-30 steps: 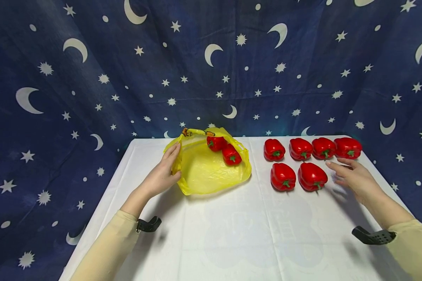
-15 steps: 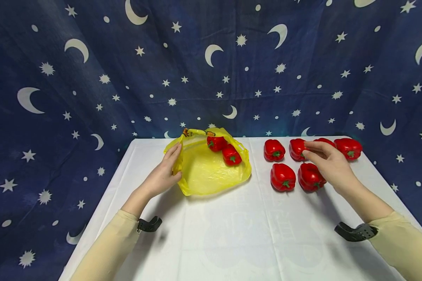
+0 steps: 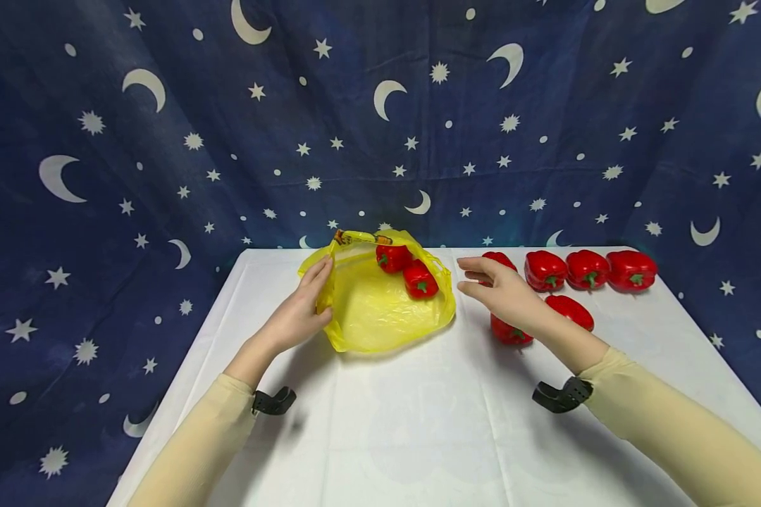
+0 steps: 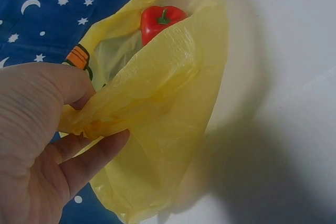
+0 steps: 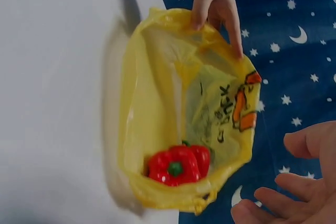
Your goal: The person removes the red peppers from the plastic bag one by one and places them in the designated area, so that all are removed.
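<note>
A yellow plastic bag [image 3: 364,310] lies with its mouth gaping toward me. My left hand [image 3: 292,317] pinches its left rim, thumb on one side of the film and fingers on the other, as the left wrist view shows. Inside the bag, at its far right, two red bell peppers [image 3: 421,280] rest together; one pepper [image 5: 173,166] hides part of the other in the right wrist view. My right hand [image 3: 507,296] hovers just right of the bag, fingers spread and holding nothing. It partly covers the nearest loose peppers [image 3: 509,332].
Several more red bell peppers [image 3: 588,269] stand in two rows on the right of the white-covered table [image 3: 412,429]. A dark blue curtain [image 3: 342,91] with moons and stars hangs behind the table's far edge. Both wrists wear black bands.
My right hand has swept left over the peppers, from the right end of the rows to beside the bag. The left hand keeps its place on the rim.
</note>
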Available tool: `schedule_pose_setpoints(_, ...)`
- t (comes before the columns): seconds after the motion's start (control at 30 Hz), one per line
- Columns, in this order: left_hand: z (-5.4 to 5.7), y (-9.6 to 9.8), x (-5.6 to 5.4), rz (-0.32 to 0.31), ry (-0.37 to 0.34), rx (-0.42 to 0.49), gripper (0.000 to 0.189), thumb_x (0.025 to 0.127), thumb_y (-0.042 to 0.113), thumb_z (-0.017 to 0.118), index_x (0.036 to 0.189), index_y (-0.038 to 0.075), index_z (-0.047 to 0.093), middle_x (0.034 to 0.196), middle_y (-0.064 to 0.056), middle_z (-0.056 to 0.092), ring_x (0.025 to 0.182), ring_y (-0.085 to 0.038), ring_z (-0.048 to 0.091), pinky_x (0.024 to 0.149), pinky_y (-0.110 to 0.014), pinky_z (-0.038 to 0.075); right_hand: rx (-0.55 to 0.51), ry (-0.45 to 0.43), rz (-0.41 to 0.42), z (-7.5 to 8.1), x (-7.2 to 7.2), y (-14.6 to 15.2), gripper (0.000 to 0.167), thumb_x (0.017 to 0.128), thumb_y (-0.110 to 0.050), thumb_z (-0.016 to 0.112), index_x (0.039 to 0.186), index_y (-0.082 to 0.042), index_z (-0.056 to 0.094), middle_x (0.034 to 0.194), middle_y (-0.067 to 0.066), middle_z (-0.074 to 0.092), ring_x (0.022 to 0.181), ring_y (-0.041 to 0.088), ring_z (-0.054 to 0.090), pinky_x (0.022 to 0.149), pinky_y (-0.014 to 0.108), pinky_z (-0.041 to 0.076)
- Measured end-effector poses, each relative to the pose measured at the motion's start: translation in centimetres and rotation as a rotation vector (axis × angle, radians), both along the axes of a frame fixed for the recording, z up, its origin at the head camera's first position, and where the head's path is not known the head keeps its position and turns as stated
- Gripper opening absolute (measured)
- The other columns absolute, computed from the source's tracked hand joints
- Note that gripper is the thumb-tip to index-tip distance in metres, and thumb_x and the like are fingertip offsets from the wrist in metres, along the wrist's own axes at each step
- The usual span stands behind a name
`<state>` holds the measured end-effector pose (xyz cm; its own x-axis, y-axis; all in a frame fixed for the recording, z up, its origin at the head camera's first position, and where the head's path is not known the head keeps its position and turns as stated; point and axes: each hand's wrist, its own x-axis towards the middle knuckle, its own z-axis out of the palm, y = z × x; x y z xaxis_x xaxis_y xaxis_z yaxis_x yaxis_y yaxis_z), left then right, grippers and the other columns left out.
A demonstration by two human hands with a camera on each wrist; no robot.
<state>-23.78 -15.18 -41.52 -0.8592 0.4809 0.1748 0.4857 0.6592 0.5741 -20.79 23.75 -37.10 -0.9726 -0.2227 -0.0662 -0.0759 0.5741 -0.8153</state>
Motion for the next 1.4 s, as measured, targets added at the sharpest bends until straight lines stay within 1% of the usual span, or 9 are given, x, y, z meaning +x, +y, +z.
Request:
schedule_pose_setpoints(0.37,0.1,0.0,0.1,-0.008,0.014,-0.01,0.089,0.094,0.007,0.062,0.165,0.011,0.01,0.172,-0.002,0.003,0.151,-0.028,0.025,0.114,-0.048,0.036,-0.034,-0.092,0.089,-1.4,-3.3,-4.9,0.062,0.093,-0.01,0.059,0.153,-0.002,0.045,0.154,0.016,0.046,0.141,0.035,0.044,0.11,0.05,0.042)
schedule_pose_setpoints(0.47,0.1,0.0,0.1,-0.008,0.011,-0.008,0.089,0.093,0.006,0.062,0.165,0.01,0.01,0.172,-0.001,0.003,0.151,-0.027,0.024,0.115,-0.048,0.035,-0.009,-0.098,0.114,-1.8,-4.2,-6.2,0.06,0.095,-0.009,0.056,0.153,-0.001,0.045,0.156,0.016,0.045,0.142,0.034,0.043,0.113,0.049,0.039)
schedule_pose_setpoints(0.57,0.2,0.1,0.2,-0.01,0.008,-0.006,0.089,0.093,0.005,0.063,0.165,0.01,0.01,0.172,-0.002,0.003,0.152,-0.027,0.024,0.116,-0.048,0.033,0.075,-0.08,0.114,-2.2,-5.0,-7.4,0.059,0.098,-0.016,0.057,0.154,-0.002,0.044,0.157,0.016,0.044,0.142,0.034,0.041,0.114,0.051,0.036)
schedule_pose_setpoints(0.77,0.3,0.3,0.2,-0.014,0.008,-0.003,0.089,0.093,0.004,0.063,0.165,0.01,0.01,0.172,-0.004,0.003,0.151,-0.026,0.024,0.115,-0.047,0.034,0.294,0.048,0.079,-3.3,-6.2,-8.7,0.068,0.096,-0.027,0.063,0.154,0.002,0.041,0.155,0.017,0.047,0.138,0.035,0.046,0.115,0.052,0.035)
schedule_pose_setpoints(0.83,0.3,0.3,0.1,-0.017,0.01,-0.006,0.089,0.093,0.005,0.063,0.165,0.01,0.01,0.172,-0.004,0.003,0.151,-0.026,0.024,0.116,-0.047,0.034,0.366,0.113,0.064,-3.8,-6.4,-8.9,0.062,0.095,-0.025,0.065,0.148,0.003,0.048,0.145,0.018,0.055,0.128,0.035,0.053,0.112,0.05,0.04)
schedule_pose_setpoints(0.93,0.2,0.4,0.1,-0.021,0.017,-0.008,0.089,0.093,0.006,0.063,0.165,0.01,0.011,0.172,-0.005,0.004,0.151,-0.027,0.024,0.116,-0.047,0.033,0.505,0.206,0.05,-4.8,-6.5,-9.3,0.056,0.093,-0.023,0.067,0.141,0.003,0.054,0.135,0.018,0.059,0.121,0.037,0.052,0.11,0.049,0.041)
schedule_pose_setpoints(1.1,0.0,0.5,0.1,-0.025,0.022,-0.008,0.089,0.093,0.007,0.064,0.165,0.009,0.011,0.172,-0.006,0.005,0.151,-0.027,0.025,0.116,-0.047,0.034,0.713,0.32,0.062,-6.5,-6.4,-9.7,0.061,0.093,-0.025,0.068,0.144,0.004,0.052,0.146,0.021,0.051,0.134,0.041,0.042,0.117,0.051,0.032)
schedule_pose_setpoints(1.23,-0.1,0.5,0.0,-0.025,0.017,-0.009,0.09,0.093,0.006,0.064,0.165,0.009,0.011,0.172,-0.006,0.005,0.151,-0.027,0.024,0.118,-0.046,0.031,0.763,0.365,0.075,-7.5,-6.4,-10.0,0.064,0.093,-0.024,0.07,0.148,0.003,0.049,0.15,0.022,0.047,0.137,0.044,0.039,0.118,0.054,0.028)
schedule_pose_setpoints(1.4,-0.1,0.5,0.1,-0.025,0.018,-0.011,0.09,0.092,0.006,0.064,0.165,0.009,0.011,0.171,-0.007,0.006,0.152,-0.027,0.023,0.118,-0.046,0.03,0.698,0.354,0.075,-8.1,-6.8,-10.3,0.065,0.093,-0.02,0.069,0.15,0.002,0.047,0.153,0.021,0.043,0.14,0.045,0.036,0.118,0.055,0.024)
